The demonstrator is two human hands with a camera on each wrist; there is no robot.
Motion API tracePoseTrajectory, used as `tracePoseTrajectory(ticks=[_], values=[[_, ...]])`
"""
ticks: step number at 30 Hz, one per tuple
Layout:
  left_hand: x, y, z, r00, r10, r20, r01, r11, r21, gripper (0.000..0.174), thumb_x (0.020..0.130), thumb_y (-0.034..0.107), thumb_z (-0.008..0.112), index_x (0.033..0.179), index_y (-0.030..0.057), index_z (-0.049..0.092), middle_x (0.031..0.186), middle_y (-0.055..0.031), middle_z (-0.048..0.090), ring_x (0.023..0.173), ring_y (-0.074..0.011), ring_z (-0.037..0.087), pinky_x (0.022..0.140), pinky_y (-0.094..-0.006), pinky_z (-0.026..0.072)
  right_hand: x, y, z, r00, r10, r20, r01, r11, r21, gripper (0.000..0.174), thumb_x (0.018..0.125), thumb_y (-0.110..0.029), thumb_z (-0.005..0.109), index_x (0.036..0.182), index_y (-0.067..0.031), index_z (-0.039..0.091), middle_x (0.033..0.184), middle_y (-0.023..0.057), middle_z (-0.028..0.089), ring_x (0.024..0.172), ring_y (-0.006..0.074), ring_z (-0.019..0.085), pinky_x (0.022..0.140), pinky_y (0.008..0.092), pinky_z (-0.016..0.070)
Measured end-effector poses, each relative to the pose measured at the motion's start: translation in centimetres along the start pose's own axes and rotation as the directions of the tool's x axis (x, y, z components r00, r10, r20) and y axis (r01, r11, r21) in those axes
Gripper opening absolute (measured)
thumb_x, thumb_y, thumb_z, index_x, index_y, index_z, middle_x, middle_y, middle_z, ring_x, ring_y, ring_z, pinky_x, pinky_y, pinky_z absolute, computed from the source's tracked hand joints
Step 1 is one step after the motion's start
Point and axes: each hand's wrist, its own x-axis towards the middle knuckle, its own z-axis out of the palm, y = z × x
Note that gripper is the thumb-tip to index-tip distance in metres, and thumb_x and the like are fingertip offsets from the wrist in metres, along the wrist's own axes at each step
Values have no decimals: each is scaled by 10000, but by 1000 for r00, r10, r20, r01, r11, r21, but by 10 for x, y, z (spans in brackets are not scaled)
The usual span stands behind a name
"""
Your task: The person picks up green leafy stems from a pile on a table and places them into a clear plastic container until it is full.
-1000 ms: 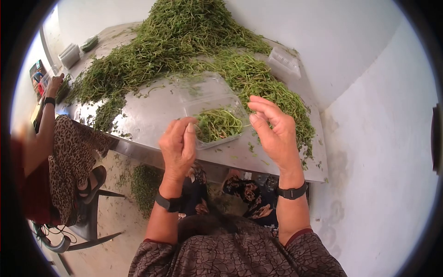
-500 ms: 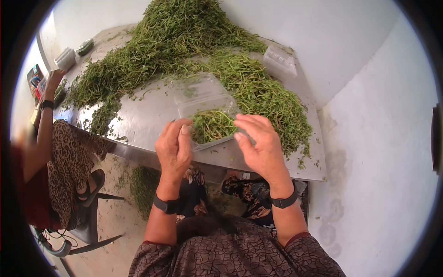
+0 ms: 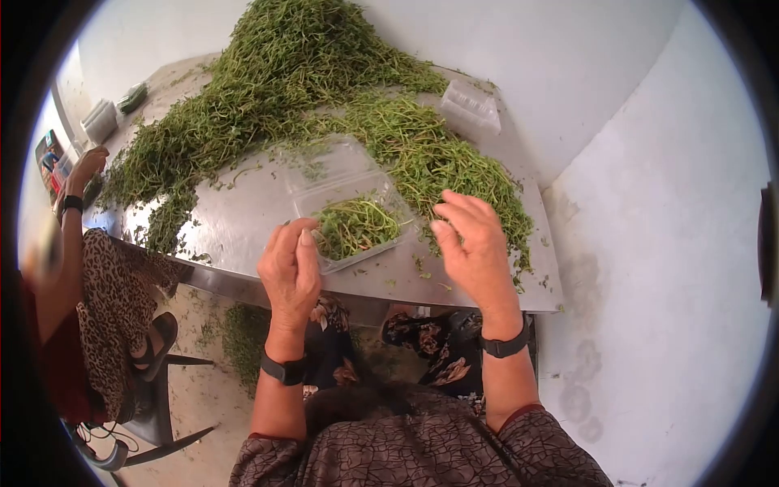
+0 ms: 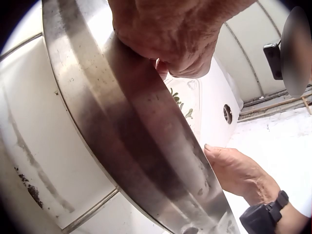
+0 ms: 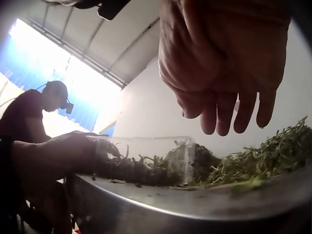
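Note:
A clear plastic clamshell box (image 3: pixel 357 261) lies on the metal table with its lid (image 3: pixel 329 162) folded back, away from me. Leafy green stems (image 3: pixel 357 227) fill part of its base. My left hand (image 3: pixel 290 264) grips the box's near left side, fingers curled and thumb at the edge. To the right of the box, my right hand (image 3: pixel 479 256) hovers above the table, fingers relaxed and nothing visible between them. In the right wrist view, the fingers of the right hand (image 5: pixel 224 73) hang down, apart from the box (image 5: pixel 146 161).
A large heap of greens (image 3: pixel 300 65) covers the back of the table (image 3: pixel 235 215), and a looser pile (image 3: pixel 454 174) spreads to the right. Stacked clear boxes (image 3: pixel 471 109) stand at the back right. Another person's arm (image 3: pixel 73 211) reaches in at the left.
My right hand moved left to the box's right side, then back out to the right. The left hand stays at the box's left side. The head view has shifted slightly.

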Motion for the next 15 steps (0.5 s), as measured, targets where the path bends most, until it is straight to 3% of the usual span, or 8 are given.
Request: tracePoseTrajectory(ticks=[2, 6, 9, 11, 15], values=[[1, 1, 1, 1000, 21, -10, -21, 1000, 0, 166, 949, 90, 524, 1002, 39, 673, 788, -114, 607, 634, -239, 574, 605, -347, 459, -2, 8, -7, 996, 84, -39, -89, 984, -154, 241, 851, -118, 681, 1046, 23, 701, 1140, 205, 680, 1112, 369, 588, 982, 444, 450], [1, 1, 0, 1000, 21, -4, -21, 1000, 13, 166, 948, 91, 526, 1004, 39, 673, 780, -111, 605, 626, -238, 569, 599, -348, 456, -8, 19, -8, 983, 185, -2, -181, 958, -222, 260, 855, -133, 679, 1048, 41, 693, 1150, 223, 667, 1096, 376, 585, 981, 455, 443], [1, 3, 0, 999, 35, -12, -35, 999, 13, 165, 948, 89, 526, 1003, 39, 673, 772, -109, 602, 619, -234, 566, 592, -346, 453, -10, 25, -4, 983, 184, 14, -174, 949, -264, 282, 862, -148, 675, 1073, 40, 684, 1162, 219, 657, 1099, 370, 574, 974, 453, 439], [0, 3, -2, 999, 23, 24, -24, 999, 24, 212, 1007, 116, 486, 1027, 3, 665, 814, -69, 584, 674, -137, 512, 626, -298, 427, -11, 29, -1, 980, 196, 39, -176, 940, -292, 291, 867, -152, 670, 1085, 41, 679, 1166, 216, 652, 1099, 369, 567, 969, 451, 440], [0, 2, -1, 1000, 14, 27, -15, 1000, 7, 212, 1007, 117, 486, 1029, 4, 663, 814, -73, 586, 675, -140, 514, 629, -299, 428, -13, 34, 1, 980, 188, 71, -156, 933, -325, 297, 876, -156, 659, 1093, 47, 669, 1160, 208, 644, 1072, 369, 557, 939, 444, 444]])
